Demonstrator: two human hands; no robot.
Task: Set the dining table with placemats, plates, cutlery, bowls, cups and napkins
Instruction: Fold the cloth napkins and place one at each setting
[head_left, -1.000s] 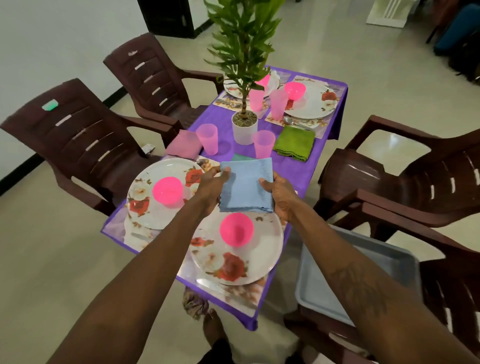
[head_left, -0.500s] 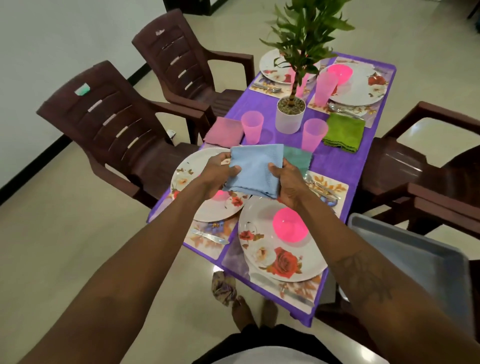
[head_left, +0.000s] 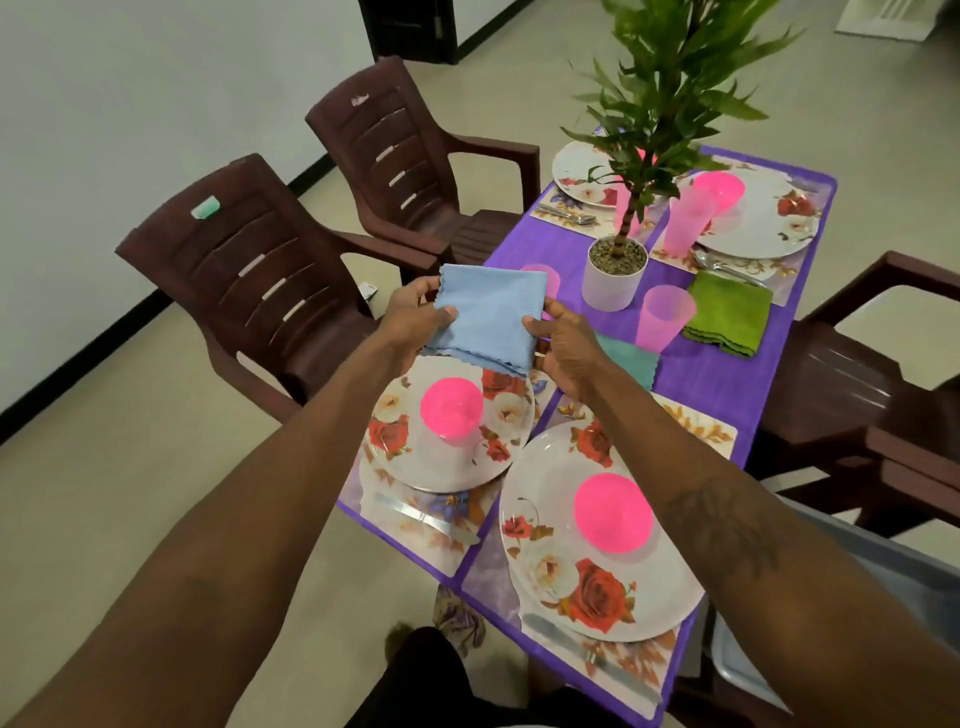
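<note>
A folded light blue napkin (head_left: 491, 317) hangs in the air above the far edge of the near left plate (head_left: 415, 462). My left hand (head_left: 415, 317) pinches its left side and my right hand (head_left: 563, 353) pinches its right side. Both near floral plates, the left one and the right one (head_left: 540, 525), carry a pink bowl (head_left: 451, 409) (head_left: 614, 512) and sit on floral placemats (head_left: 701, 431) on the purple table (head_left: 706, 374). A teal napkin (head_left: 631, 358) lies by my right hand, a green napkin (head_left: 727, 314) further back. A pink cup (head_left: 662, 317) stands between them.
A potted plant (head_left: 613, 275) stands mid-table. Two more set plates (head_left: 769, 228) with pink cups (head_left: 688, 218) and cutlery (head_left: 566, 215) are at the far end. Brown plastic chairs (head_left: 270, 275) (head_left: 415, 171) line the left side, others (head_left: 857, 395) the right. A grey tray (head_left: 914, 587) rests at right. Knives (head_left: 426, 519) lie by the near plates.
Both hands have carried the blue napkin to the left and farther across the table, from between the two near plates to above the left plate's far edge. The pink napkin is now hidden behind it.
</note>
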